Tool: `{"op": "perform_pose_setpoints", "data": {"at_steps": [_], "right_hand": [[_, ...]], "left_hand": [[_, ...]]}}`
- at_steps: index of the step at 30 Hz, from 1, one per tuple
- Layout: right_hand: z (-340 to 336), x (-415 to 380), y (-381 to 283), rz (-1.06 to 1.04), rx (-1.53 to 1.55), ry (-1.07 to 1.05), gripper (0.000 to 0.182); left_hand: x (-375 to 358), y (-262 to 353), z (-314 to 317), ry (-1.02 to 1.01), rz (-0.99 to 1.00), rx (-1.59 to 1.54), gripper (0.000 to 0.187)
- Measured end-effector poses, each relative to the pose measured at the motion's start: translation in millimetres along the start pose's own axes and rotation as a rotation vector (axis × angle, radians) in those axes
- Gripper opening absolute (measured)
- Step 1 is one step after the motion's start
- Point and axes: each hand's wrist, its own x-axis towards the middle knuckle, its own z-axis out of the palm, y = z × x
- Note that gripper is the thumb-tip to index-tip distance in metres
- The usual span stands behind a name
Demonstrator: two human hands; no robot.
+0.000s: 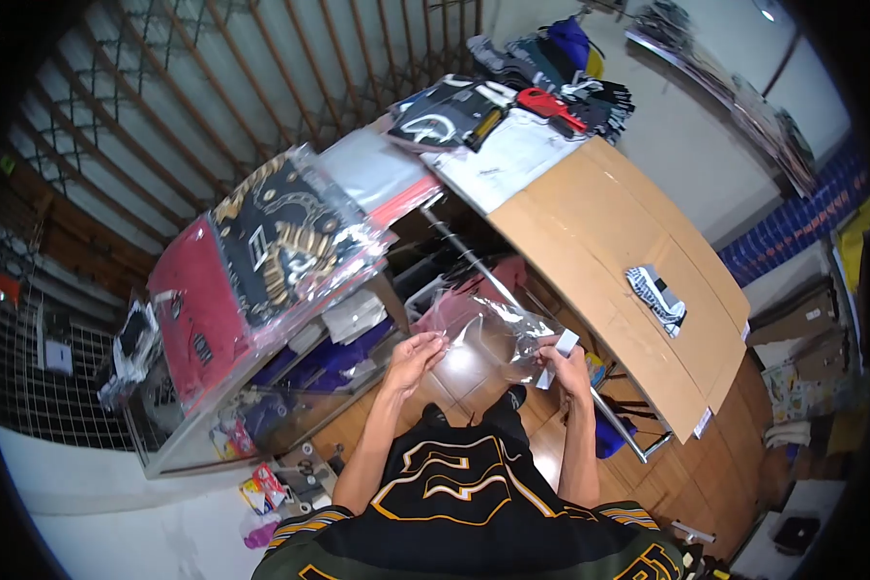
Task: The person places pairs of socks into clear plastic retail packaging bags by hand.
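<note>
Between my two hands a clear plastic bag is stretched out in front of my body, above the tiled floor. My left hand pinches one edge of it with thumb and fingers. The other side of the bag is in my right hand, whose fingers are closed around it together with a small white and grey card or label. Right of my right hand, a small black and white patterned folded item lies on the brown cardboard.
Bagged garments, one black and gold and one red, lie on the glass case at left. A red tool and gloves sit at the back. A metal rail runs beside the cardboard-topped table.
</note>
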Motion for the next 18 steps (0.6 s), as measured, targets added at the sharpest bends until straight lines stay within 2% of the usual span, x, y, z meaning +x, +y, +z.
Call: {"op": "perform_pose_setpoints", "data": {"at_steps": [2, 4, 10, 12, 13, 14, 16, 17, 18], "right_hand": [[-21, 6, -9, -0.077, -0.068, 0.045, 0.017], [-38, 12, -18, -0.133, -0.007, 0.109, 0.019], [-106, 21, -74, -0.361, -0.064, 0.41, 0.034], [-135, 25, -85, -0.546, -0.563, 0.705, 0.04], [-157, 31, -82, -0.535, -0.667, 0.717, 0.047], [-170, 35, -85, -0.528, -0.665, 0.738, 0.047], [-190, 39, -89, -0.636, -1.05, 0.76, 0.05], [-199, 42, -87, -0.519, -1.093, 0.716, 0.053], [-207, 44, -84, -0.513, -1.089, 0.735, 0.053]], "left_hand": [[10, 7, 23, -0.035, -0.001, 0.048, 0.034], [25, 15, 47, -0.089, 0.02, 0.009, 0.036], [47, 68, 158, -0.048, 0.344, 0.184, 0.032], [53, 87, 200, -0.051, 0.531, 0.299, 0.028], [58, 92, 220, -0.044, 0.624, 0.35, 0.027], [64, 95, 239, -0.035, 0.718, 0.399, 0.026], [71, 97, 275, -0.048, 0.84, 0.493, 0.02], [76, 95, 291, -0.07, 0.911, 0.579, 0.017], [81, 92, 308, -0.091, 0.985, 0.665, 0.016]]}}
